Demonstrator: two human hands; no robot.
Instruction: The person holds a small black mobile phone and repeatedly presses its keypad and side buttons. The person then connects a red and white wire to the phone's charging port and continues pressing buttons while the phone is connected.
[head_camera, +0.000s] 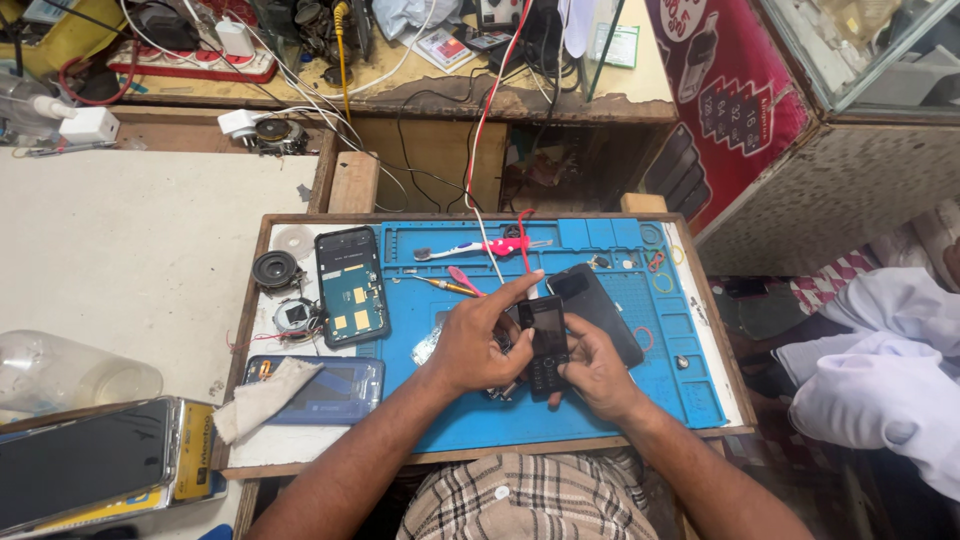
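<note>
One black keypad phone sits over the blue repair mat, right hand grip clamped on it; left hand fingers touch its top. Two opened smartphones lie left; one black smartphone behind.

A small black keypad phone is showing a dark screen between both hands. Left of the grip, a dark smartphone screen is lying on yellow packaging. Up right, a red sign is leaning.
</note>
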